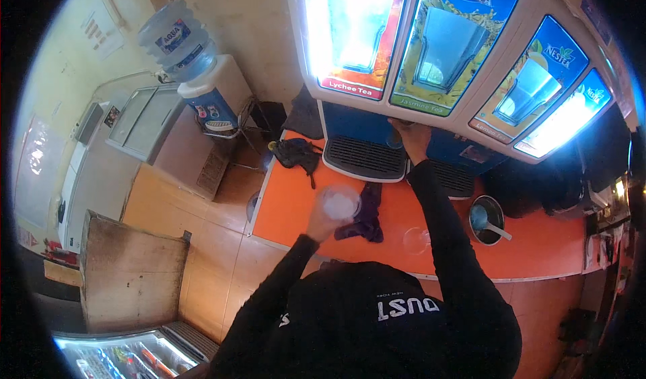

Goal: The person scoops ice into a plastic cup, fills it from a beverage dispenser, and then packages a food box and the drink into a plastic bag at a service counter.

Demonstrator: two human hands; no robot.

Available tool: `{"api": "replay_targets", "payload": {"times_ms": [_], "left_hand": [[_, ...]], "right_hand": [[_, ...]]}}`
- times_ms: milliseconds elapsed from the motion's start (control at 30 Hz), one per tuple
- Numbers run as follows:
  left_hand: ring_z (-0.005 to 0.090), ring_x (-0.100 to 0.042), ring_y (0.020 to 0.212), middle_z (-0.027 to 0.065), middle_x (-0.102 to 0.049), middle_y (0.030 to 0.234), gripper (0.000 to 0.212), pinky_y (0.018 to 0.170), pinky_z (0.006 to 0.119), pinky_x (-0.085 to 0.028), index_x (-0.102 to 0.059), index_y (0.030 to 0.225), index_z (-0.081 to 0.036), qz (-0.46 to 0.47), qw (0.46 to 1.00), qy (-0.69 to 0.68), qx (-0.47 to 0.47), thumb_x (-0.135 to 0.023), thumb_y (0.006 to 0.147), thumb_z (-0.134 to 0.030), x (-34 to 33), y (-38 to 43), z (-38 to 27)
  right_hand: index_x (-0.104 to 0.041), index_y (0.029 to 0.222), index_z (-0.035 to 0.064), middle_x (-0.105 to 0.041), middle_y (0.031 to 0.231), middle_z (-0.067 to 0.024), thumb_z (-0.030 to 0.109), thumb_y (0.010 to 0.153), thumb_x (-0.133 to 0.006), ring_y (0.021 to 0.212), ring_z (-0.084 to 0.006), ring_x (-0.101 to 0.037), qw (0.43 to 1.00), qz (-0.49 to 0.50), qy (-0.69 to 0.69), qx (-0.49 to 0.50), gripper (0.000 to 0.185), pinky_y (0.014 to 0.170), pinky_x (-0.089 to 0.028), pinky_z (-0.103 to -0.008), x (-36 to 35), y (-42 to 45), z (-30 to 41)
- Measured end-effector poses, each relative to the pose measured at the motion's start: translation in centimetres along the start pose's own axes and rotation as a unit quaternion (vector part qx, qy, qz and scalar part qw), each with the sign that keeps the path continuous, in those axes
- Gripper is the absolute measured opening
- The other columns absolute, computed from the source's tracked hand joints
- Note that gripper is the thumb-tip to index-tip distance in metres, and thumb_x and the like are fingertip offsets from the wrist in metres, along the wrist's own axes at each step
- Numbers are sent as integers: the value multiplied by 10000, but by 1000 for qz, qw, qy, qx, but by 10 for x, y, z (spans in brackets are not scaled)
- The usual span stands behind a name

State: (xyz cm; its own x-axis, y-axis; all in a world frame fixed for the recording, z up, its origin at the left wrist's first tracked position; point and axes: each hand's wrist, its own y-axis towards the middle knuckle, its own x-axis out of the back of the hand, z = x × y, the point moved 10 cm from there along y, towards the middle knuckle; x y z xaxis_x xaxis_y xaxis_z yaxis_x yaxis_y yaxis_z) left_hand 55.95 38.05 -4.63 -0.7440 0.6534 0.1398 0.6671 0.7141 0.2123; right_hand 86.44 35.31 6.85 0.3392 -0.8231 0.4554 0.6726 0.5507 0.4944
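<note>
My left hand (321,223) holds a clear cup (341,203) with pale white contents above the orange counter (292,212). What fills the cup is too blurred to name. Up under the front of the drink dispenser (383,105), my right hand (415,138) has its fingers at the machine's underside. Something round and translucent shows beside those fingers; whether they grip it is unclear. The black slotted drip tray (364,158) lies left of that hand. A dark purple cloth (367,222) is on the counter just right of the cup.
A clear round item (416,241) lies near the counter's front. Right of my right forearm stands a metal pot (478,231) with a ladle (497,230). A dark bundle (297,154) sits at the left. Beyond are a water dispenser (209,96) and a chest freezer (166,142).
</note>
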Motion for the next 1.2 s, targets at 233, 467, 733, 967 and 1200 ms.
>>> {"api": "replay_targets", "payload": {"times_ms": [233, 467, 733, 967, 1200], "left_hand": [[284, -417, 1168, 149, -429, 1243, 953, 977, 366, -349, -314, 1260, -9, 1, 999, 26, -40, -848, 493, -195, -49, 125, -24], [302, -468, 1128, 160, -476, 1198, 958, 950, 359, -384, -314, 1257, -12, 70, 995, 18, -67, -856, 486, -187, -106, 184, -38], [308, -482, 1112, 172, -485, 1197, 951, 934, 359, -395, -317, 1250, -2, 75, 994, -10, -78, -853, 490, -201, -121, 185, -26], [305, -460, 1127, 162, -471, 1182, 942, 937, 367, -388, -327, 1249, 1, 61, 993, 15, -98, -852, 495, -208, -117, 183, -31], [307, -476, 1110, 166, -479, 1164, 946, 916, 374, -403, -336, 1245, 3, 44, 995, 38, -83, -856, 498, -253, -113, 178, -27]], "right_hand": [[-636, 940, 42, -655, 910, -109, 407, 635, -758, 875, -264, -613, 998, 41, -32, 26, 491, 777, -450, -338, 5, 6, -4], [-582, 1031, 23, -593, 1035, -172, 266, 574, -776, 994, -317, -555, 978, 97, -154, 101, 553, 849, -428, -380, 32, -2, 14], [-563, 1088, 64, -573, 1066, -186, 285, 621, -675, 1017, -363, -527, 918, 197, -319, 131, 529, 883, -395, -456, 17, -6, 9], [-588, 1098, 161, -570, 1078, -150, 231, 636, -639, 1050, -351, -502, 908, 91, -355, 203, 470, 889, -342, -498, 17, -14, 32], [-565, 1142, 129, -525, 1159, -140, 184, 691, -587, 1140, -341, -426, 876, 85, -418, 223, 455, 965, -257, -505, 5, -25, 39]]}}
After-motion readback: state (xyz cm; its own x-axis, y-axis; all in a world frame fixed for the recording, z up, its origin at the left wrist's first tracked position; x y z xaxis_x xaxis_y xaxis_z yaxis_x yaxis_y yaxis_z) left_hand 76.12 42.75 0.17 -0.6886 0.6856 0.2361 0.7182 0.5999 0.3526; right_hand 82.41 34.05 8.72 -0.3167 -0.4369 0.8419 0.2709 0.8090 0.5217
